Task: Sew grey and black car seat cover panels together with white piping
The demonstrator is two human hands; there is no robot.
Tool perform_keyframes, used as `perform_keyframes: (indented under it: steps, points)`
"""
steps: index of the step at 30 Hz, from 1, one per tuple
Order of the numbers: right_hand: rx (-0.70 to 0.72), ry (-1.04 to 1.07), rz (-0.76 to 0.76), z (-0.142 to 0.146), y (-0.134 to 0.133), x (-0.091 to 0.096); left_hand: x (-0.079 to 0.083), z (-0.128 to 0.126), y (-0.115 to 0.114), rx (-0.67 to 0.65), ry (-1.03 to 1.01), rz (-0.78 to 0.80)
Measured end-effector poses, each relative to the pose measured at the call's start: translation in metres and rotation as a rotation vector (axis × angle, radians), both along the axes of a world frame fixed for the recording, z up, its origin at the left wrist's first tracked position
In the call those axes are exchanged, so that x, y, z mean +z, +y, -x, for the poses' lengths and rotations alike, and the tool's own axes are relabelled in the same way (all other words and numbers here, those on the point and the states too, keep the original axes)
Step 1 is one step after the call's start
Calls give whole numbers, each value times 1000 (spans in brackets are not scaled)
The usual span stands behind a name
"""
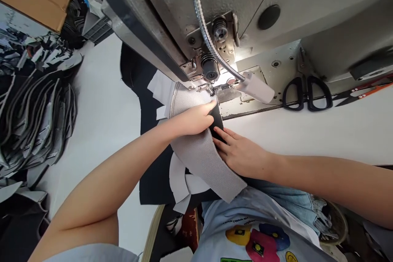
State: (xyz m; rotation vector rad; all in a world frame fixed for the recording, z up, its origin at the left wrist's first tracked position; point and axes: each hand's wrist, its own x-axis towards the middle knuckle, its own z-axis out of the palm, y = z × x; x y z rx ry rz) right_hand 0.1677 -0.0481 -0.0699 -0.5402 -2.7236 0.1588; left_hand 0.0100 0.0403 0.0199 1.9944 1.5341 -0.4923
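Pressing the grey mesh panel [196, 159] flat with my left hand [192, 119] and right hand [239, 155], both open and not gripping, I'm holding its edge smooth and aligned just beside the sewing machine's presser foot [205, 89].

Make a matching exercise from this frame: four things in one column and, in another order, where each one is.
Things:
1. left hand
2. right hand
3. black-handled scissors
4. heap of cut grey and black fabric pieces

Places:
A. on the bed of the sewing machine, right of the needle area
B. at the left side of the white table
C. on the grey mesh fabric panel, nearest the presser foot
D. on the panel's lower part, fingers reaching the black fabric piece

Pairs: 1-C; 2-D; 3-A; 4-B
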Motion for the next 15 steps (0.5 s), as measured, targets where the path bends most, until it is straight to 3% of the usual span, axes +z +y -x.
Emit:
perform_keyframes:
  steps: [3,6,10,13,15]
  points:
    - [-18,-65,-21,2,7,0,-2,-2,5,31,-32,-29]
    - [-42,-71,-52,4,11,0,-3,0,1,-24,-46,-133]
    - [-62,-23,-41,2,11,-2,0,17,-7,-115,77,-467]
    - [-67,-18,14,1,11,-3,1,34,5,-22,236,-713]
    - [-59,-43,46,0,11,-3,-2,43,26,47,235,-734]
